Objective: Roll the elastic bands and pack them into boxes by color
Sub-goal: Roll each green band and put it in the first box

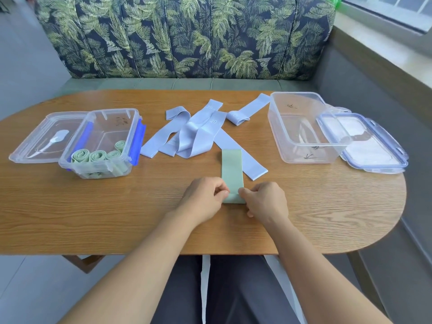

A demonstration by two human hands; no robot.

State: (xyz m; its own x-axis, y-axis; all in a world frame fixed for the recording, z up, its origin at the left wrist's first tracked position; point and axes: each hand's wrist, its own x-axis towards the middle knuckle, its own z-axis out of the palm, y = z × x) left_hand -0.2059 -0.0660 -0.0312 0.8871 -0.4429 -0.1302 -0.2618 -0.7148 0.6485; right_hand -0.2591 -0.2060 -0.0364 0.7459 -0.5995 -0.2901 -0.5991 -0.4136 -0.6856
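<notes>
My left hand [205, 197] and right hand [265, 198] pinch the near end of the green band [232, 170], flat on the table [117, 213]. It seems just folded; uneven pressure could skew the roll.

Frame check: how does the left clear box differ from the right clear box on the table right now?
The left box holds several rolled green bands; the right box holds no bands. The left box's lid lies at its left, the right box's lid at its right. Both are clear plastic, open, and stand on the wooden table.
</notes>
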